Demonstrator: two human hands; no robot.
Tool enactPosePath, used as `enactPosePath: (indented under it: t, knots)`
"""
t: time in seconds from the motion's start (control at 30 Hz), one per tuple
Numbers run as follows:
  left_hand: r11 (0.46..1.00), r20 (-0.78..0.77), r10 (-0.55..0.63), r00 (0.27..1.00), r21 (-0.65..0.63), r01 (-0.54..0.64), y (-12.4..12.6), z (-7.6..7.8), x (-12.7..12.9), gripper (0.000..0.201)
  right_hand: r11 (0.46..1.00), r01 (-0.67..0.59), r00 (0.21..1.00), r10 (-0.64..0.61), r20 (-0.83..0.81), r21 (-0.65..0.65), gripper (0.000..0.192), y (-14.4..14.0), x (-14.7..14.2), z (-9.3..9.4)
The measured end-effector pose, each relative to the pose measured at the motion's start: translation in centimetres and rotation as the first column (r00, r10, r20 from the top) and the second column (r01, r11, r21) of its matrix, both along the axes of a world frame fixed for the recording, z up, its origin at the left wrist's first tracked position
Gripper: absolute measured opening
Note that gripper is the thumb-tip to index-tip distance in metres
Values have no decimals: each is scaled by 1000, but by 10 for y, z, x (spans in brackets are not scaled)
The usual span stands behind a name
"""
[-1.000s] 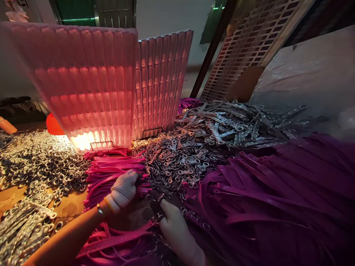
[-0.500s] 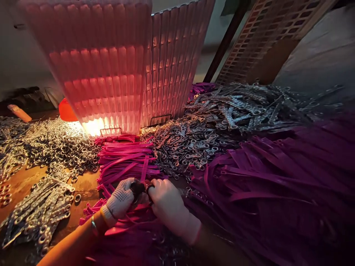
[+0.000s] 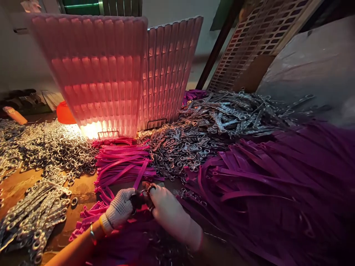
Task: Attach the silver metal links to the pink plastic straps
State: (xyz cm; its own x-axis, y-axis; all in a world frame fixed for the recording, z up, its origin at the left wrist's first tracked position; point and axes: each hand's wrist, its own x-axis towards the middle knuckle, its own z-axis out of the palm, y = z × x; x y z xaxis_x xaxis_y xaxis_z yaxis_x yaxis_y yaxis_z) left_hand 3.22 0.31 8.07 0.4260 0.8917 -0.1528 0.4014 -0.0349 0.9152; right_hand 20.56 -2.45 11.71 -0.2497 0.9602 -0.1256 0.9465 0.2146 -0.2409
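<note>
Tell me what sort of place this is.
Probably a small assembly workshop. Heaps of metal ring fittings and piles of purple straps cover the workbench, and the gloved left hand and right hand meet over one strap end.

Gloved hands: two are showing, the left hand (image 3: 119, 210) and the right hand (image 3: 169, 216), meeting at 6 o'clock.
Ribbed plastic panels: two are standing at 11 o'clock (image 3: 102, 74).
Pink strap bundles: one is lying at 7 o'clock (image 3: 123, 164).
Purple strap heaps: one is spreading at 3 o'clock (image 3: 277, 184).
Metal link piles: too many to count (image 3: 188, 147).
</note>
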Motion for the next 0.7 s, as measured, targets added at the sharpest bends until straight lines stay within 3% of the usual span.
enactPosePath:
  t: [0.17, 0.27, 0.37, 0.53, 0.6, 0.7]
  knots:
    - [999, -6, 42, 999, -15, -42, -10, 7, 0, 23, 970, -135, 980, 101, -169, -202, 35, 10, 13, 11]
    - [996, -16, 77, 997, -34, -78, -13, 8, -1, 25, 969, -71, 993, 47, -106, -236, 28, 11, 8, 7]
    - [998, -31, 53, 998, -33, -54, -13, 3, -5, 23, 981, -33, 999, 32, -11, -191, 25, 3, -4, -4]
    - [999, -44, -31, 999, -24, 30, -12, 0, -5, 22, 984, -161, 983, 167, 82, -73, 18, -11, -14, -19]
    - [997, -76, -75, 994, -20, 74, -11, 8, -6, 20, 978, -202, 973, 206, 102, -51, 19, -11, -13, -19]
    - [980, -102, -200, 974, -1, 201, -9, 32, -17, 19, 967, -250, 963, 254, 86, -57, 26, -11, -6, -9]
